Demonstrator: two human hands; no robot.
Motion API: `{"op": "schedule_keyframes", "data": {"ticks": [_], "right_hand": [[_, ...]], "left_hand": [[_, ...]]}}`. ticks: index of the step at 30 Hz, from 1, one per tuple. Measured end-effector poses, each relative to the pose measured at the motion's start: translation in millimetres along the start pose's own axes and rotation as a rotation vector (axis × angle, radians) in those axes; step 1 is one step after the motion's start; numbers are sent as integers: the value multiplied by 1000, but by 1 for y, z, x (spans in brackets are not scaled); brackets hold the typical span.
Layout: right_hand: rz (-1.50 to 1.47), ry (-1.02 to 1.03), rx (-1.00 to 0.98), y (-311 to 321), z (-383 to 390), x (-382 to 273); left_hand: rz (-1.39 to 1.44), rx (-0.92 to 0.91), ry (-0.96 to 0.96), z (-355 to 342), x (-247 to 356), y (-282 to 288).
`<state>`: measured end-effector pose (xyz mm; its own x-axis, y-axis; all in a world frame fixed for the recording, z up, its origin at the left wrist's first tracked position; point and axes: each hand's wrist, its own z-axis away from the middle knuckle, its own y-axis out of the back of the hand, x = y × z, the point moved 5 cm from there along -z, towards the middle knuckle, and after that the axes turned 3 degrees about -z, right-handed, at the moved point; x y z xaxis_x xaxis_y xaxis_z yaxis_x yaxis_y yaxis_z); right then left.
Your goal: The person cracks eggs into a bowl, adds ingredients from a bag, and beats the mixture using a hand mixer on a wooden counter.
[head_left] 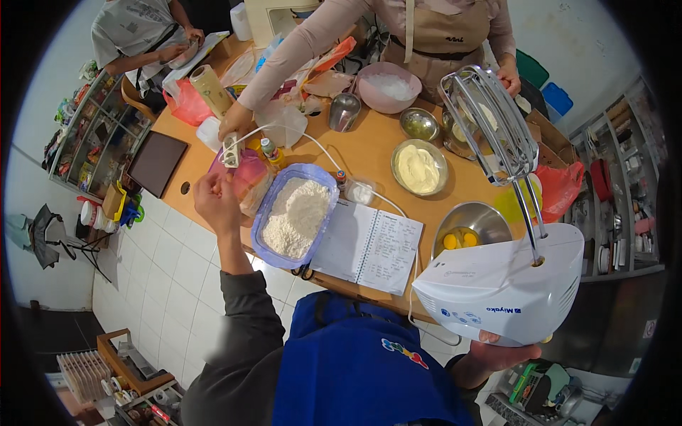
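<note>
Inspecting the bench (368,152): white mixer (497,284) at its near right side, held in the right hand (504,354).
Mixer beaters point up and away from the person; a purple tub (334,190) of flour (295,220) sits left of an open notebook (389,248), and a steel bowl (486,219) with yolks (450,242) stands right; left hand (218,202) raised, fingers bunched narrow, near a power strip (231,150) in a co-worker's hand (234,119); cannot tell whether the left holds anything.
</note>
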<state>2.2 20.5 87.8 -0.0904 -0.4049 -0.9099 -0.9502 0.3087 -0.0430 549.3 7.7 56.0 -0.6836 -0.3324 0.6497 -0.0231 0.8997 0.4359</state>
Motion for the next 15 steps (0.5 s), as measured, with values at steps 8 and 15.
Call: {"op": "schedule_keyframes", "data": {"ticks": [8, 15], "right_hand": [[-338, -43, 58, -13, -8, -6], [409, 509, -116, -18, -5, -29]], "left_hand": [[-176, -3, 204, 12, -57, 20], [-165, 39, 198, 33, -54, 32]]}}
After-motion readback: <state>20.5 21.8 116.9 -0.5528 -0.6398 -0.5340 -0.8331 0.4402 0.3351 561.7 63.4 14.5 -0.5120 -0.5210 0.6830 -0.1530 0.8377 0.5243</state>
